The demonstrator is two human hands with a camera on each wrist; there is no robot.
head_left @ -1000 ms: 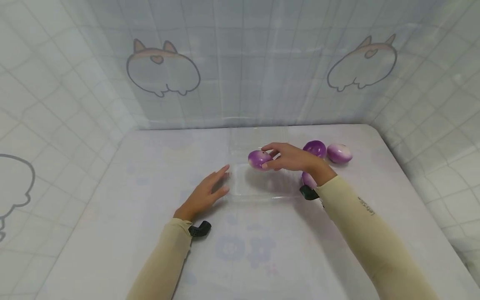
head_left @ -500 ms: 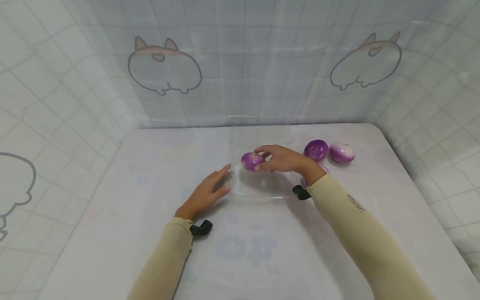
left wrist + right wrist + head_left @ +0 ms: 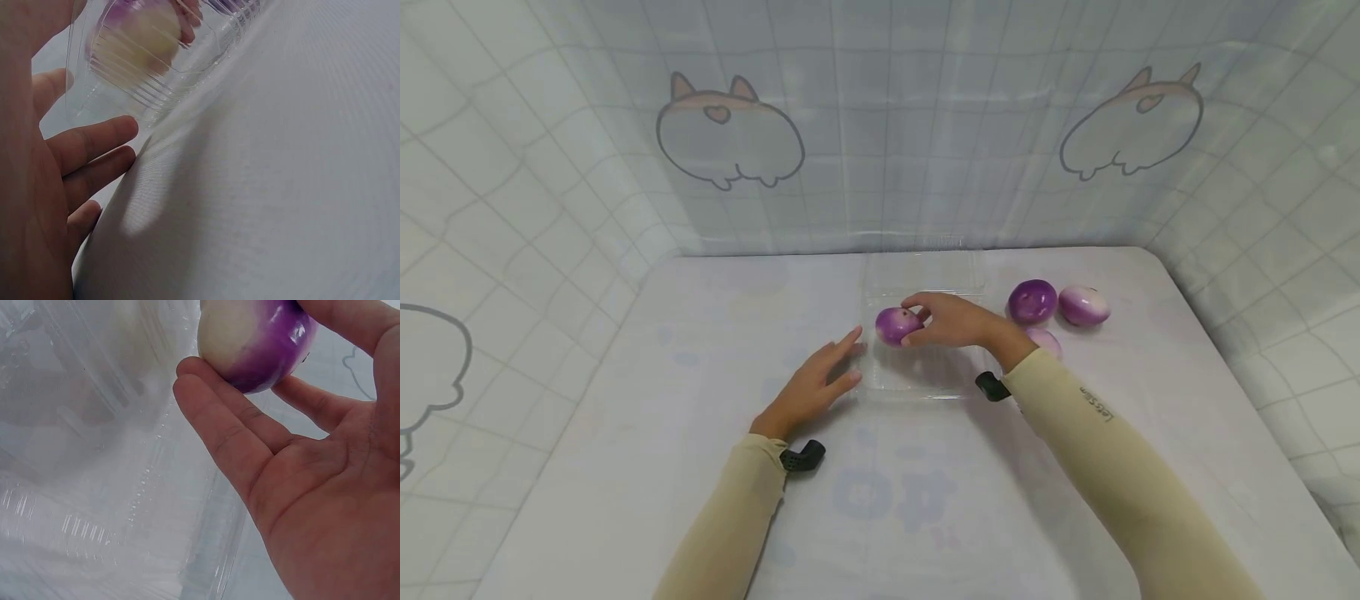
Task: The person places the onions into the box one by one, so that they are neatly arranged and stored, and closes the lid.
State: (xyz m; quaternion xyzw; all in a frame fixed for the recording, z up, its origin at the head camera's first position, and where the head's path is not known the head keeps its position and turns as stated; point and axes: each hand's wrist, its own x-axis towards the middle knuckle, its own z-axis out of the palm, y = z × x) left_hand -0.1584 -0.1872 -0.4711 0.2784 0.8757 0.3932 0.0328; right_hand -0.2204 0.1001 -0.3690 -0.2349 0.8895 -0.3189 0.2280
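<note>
My right hand (image 3: 951, 321) holds a glossy purple-and-white onion (image 3: 895, 326) between thumb and fingers, over the left part of a clear plastic box (image 3: 925, 380). In the right wrist view the onion (image 3: 256, 344) shows its cream end and purple side against the fingers. The box's lid (image 3: 921, 271) lies folded back behind it. My left hand (image 3: 808, 387) lies at the box's left side, fingers spread, fingertips right at the wall. Through the ribbed clear wall (image 3: 125, 75), the left wrist view shows the pale end of the onion.
Right of the box are a dark purple onion (image 3: 1032, 302), a paler onion (image 3: 1083, 306) and a third onion (image 3: 1043, 342), partly hidden behind my right wrist. A pale patterned cloth (image 3: 880, 517) covers the table. Tiled-pattern sheets (image 3: 880, 125) stand behind and at both sides.
My right hand has carried the onion leftward and slightly down over the box. More of the onion behind my right wrist shows. My left hand has stayed in place.
</note>
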